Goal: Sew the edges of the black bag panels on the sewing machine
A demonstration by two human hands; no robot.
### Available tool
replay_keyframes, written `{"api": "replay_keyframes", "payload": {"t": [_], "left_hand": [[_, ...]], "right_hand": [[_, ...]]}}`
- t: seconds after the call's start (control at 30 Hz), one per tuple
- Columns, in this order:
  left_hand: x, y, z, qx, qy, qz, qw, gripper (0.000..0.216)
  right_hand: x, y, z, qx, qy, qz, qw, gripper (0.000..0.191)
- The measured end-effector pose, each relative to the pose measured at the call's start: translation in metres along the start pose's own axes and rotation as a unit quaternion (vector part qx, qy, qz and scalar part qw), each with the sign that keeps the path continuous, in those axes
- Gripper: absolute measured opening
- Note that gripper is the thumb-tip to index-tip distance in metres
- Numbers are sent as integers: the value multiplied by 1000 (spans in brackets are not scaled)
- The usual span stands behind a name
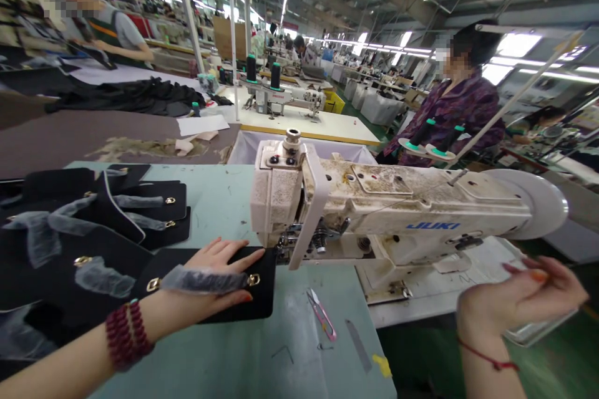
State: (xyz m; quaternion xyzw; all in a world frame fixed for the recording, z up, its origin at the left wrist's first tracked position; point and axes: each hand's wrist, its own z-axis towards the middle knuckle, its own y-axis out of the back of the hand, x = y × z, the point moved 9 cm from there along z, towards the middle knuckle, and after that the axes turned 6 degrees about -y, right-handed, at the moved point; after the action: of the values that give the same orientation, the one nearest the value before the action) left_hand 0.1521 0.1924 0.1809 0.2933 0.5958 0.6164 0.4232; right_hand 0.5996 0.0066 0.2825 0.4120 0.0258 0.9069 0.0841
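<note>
Black panel under flat left hand; right hand open, empty, beside sewing machine.

The left hand lies flat, palm down, fingers spread and pointing right, its forearm reaching in from the lower left with a bead bracelet at the wrist. The right hand is raised, open, palm up, fingers loosely extended rightward, holding nothing.
</note>
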Motion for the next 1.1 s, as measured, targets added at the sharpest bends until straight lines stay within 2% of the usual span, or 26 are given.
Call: {"api": "replay_keyframes", "payload": {"t": [0.03,0.07,0.1,0.17,0.2,0.27,0.3,0.33,0.4,0.53,0.7,0.87,1.1], "left_hand": [[-3,-2,-3,1,23,8,1000,63],[-6,-4,-5,4,42,15,999,63],[-8,-5,-7,6,57,21,998,62],[-12,-4,-7,7,75,31,997,61],[-13,-2,-6,6,81,35,996,60],[-16,4,-4,7,87,45,995,58],[-17,6,-3,9,89,49,995,57],[-18,8,-3,11,91,52,994,57],[-20,10,-2,17,94,55,994,57],[-19,7,-4,16,92,45,995,57],[-11,4,-1,18,92,21,995,57],[-1,10,4,-18,91,-20,996,56],[4,2,7,-2,87,-13,996,57]], "right_hand": [[13,-10,-33,96,-16,47,994,41],[26,-37,-82,285,-42,80,954,37],[41,-54,-137,420,-50,90,902,35],[65,-73,-231,559,-74,114,818,41],[73,-84,-271,614,-114,136,769,47],[82,-104,-328,674,-219,178,682,54],[87,-112,-342,682,-256,191,658,54],[90,-119,-348,677,-277,196,652,52],[98,-125,-344,657,-270,194,676,45],[108,-118,-334,638,-261,195,697,38],[109,-113,-337,627,-266,193,706,37],[108,-119,-337,621,-260,190,715,39],[106,-121,-339,608,-259,183,728,41]]}}
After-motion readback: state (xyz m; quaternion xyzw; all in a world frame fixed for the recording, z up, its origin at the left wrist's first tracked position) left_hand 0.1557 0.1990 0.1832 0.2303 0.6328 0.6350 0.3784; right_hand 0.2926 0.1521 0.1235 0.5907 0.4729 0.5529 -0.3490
